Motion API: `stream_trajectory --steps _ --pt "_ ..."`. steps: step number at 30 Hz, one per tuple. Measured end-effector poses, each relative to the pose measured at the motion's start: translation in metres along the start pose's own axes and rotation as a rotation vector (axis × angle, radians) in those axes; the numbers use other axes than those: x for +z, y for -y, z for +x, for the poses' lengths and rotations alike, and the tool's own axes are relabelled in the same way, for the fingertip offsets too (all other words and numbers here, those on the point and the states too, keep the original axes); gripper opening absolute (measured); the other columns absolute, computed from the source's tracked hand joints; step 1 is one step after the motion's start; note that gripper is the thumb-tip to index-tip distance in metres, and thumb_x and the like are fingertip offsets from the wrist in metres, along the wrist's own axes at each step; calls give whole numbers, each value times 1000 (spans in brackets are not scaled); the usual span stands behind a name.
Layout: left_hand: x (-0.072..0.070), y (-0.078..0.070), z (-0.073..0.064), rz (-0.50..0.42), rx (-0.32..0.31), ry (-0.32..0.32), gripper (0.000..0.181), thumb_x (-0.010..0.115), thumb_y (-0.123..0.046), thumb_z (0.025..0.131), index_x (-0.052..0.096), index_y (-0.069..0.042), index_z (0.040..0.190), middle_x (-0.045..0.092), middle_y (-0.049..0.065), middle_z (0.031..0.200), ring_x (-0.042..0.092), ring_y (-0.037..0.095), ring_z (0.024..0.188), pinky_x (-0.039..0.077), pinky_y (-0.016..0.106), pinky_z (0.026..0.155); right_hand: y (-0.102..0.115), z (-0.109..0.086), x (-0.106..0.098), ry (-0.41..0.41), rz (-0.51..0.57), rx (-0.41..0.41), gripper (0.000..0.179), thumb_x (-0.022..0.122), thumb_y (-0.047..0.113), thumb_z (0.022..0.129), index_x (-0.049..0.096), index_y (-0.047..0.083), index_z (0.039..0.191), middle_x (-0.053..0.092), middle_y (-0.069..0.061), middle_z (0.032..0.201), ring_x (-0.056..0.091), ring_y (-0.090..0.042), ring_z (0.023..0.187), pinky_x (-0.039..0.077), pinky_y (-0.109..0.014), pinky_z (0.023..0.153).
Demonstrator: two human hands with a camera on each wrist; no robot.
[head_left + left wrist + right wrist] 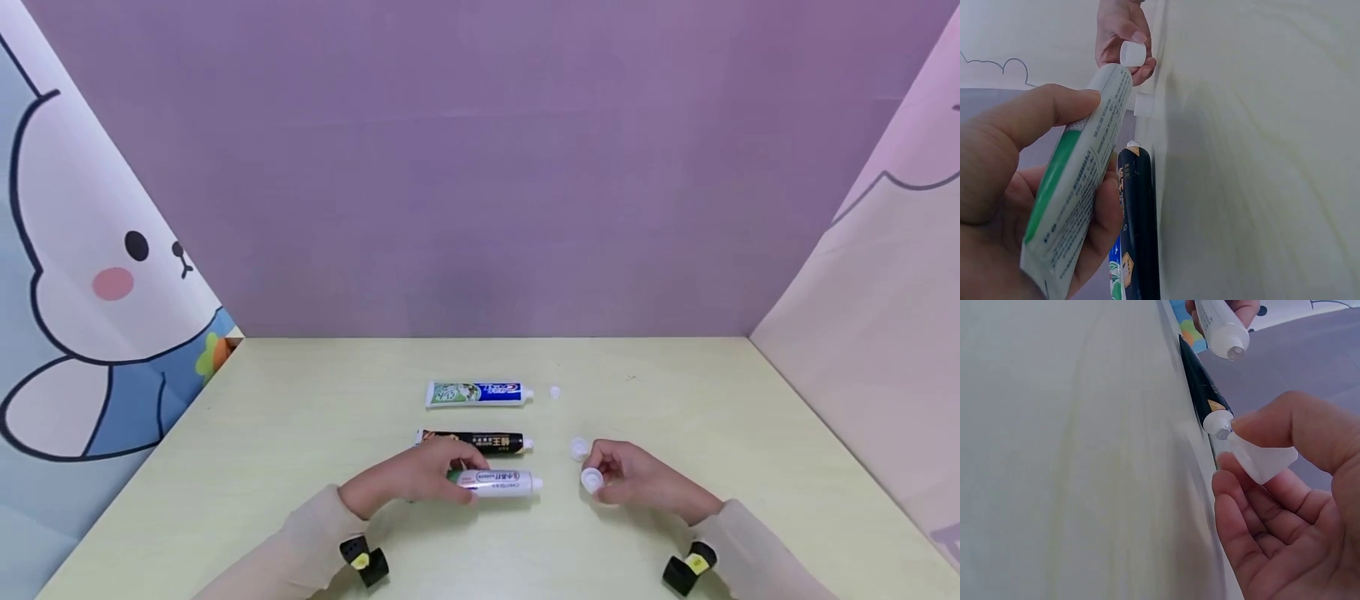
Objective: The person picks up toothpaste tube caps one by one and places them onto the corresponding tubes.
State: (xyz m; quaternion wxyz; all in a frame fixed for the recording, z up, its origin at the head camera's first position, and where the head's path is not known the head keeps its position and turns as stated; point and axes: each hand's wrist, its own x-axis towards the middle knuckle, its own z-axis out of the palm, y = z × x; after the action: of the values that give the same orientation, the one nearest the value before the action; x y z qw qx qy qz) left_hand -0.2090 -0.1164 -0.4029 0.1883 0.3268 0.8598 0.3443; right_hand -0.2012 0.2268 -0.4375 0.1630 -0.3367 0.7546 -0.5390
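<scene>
Above the counter [675, 400], the left hand [422, 472] and the right hand [637, 473] are set opposite each other. By the left a white tube [501, 483] is gripped, its long axis laid left to right, uncapped end toward the right; by the right a white cap [592, 480] is pinched, near that end but apart.

Pale table [652, 383] beneath a blue-and-green tube [480, 394], a black tube [501, 443], a small cap [555, 392] and a larger cap [578, 449]
</scene>
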Motion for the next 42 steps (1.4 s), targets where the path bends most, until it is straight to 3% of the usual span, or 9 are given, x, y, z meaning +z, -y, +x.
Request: stream_trajectory --steps 17,27,42 --pt "-9 -12 -1 -73 39 -32 27 74 -10 78 67 -12 104 64 -6 93 54 11 81 44 23 71 8 11 2 -39 -45 29 21 70 1 79 57 1 95 56 -4 85 51 -4 72 45 -19 60" --pt "-15 -12 -1 -51 54 -101 27 74 -11 78 68 -9 105 63 -4 90 53 10 78 43 22 69 23 15 3 -93 -154 27 19 71 8 81 59 8 95 59 -2 89 55 -8 77 48 -24 69" --pt "-21 -18 5 -34 141 -126 28 75 -12 78 68 -8 105 67 -2 93 56 11 78 47 23 70 41 22 8 -169 -209 50 22 73 14 81 61 6 97 61 -5 91 55 -12 78 47 -28 71"
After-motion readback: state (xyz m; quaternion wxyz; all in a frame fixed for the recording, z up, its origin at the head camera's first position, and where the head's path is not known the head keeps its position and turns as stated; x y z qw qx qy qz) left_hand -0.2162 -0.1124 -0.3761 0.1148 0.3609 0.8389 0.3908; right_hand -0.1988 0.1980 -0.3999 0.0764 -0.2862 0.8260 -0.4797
